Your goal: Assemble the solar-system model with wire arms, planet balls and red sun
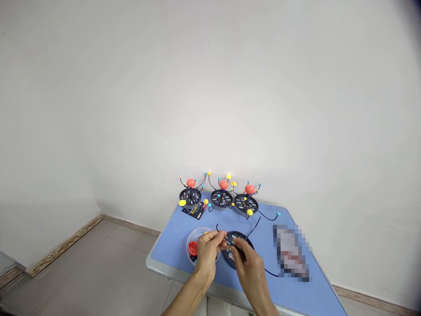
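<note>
My left hand (208, 252) is closed in a pinch over the left rim of a round black base (230, 259) with printed labels. A thin black curved rod (217, 226) sticks up just behind its fingers; whatever the fingertips grip is too small to name. My right hand (250, 265) is also closed, its fingertips close to the left ones and over the base, hiding what they hold. One black rod (254, 228) slants up from the base at upper right, and another black rod (271, 273) runs out to the lower right, beyond my right hand.
A clear round tub (188, 239) holding a red half-ball (193, 248) stands left of the base. Along the wall are three planet models with red balls (190, 183) (223, 184) (249, 189). A black card (196, 211) and a blurred packet (291, 254) lie on the blue table (171, 237).
</note>
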A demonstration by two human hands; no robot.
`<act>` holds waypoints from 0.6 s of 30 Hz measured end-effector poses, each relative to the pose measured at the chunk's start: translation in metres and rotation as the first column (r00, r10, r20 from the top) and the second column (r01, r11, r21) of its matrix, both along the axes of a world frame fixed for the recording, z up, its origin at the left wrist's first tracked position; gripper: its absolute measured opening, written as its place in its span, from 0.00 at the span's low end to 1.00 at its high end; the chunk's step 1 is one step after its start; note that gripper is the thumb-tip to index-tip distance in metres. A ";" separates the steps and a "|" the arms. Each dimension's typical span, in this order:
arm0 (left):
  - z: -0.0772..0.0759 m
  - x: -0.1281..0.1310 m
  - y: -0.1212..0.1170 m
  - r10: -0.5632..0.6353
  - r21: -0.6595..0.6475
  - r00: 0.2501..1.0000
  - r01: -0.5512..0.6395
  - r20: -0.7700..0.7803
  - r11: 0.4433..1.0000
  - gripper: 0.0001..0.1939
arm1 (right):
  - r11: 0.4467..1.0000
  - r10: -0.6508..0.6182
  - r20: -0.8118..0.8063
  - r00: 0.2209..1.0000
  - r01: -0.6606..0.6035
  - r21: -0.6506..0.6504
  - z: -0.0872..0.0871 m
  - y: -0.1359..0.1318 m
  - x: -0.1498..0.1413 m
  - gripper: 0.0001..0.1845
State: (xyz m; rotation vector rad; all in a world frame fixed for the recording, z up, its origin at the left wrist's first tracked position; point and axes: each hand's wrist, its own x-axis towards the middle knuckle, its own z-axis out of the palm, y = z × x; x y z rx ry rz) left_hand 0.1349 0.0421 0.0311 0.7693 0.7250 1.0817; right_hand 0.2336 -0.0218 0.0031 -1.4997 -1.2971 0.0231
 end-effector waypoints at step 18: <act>-0.004 0.020 0.019 0.010 0.019 1.000 -0.010 0.017 1.000 0.25 | 0.996 -0.086 0.022 0.996 0.087 -0.023 0.005 0.005 0.016 0.21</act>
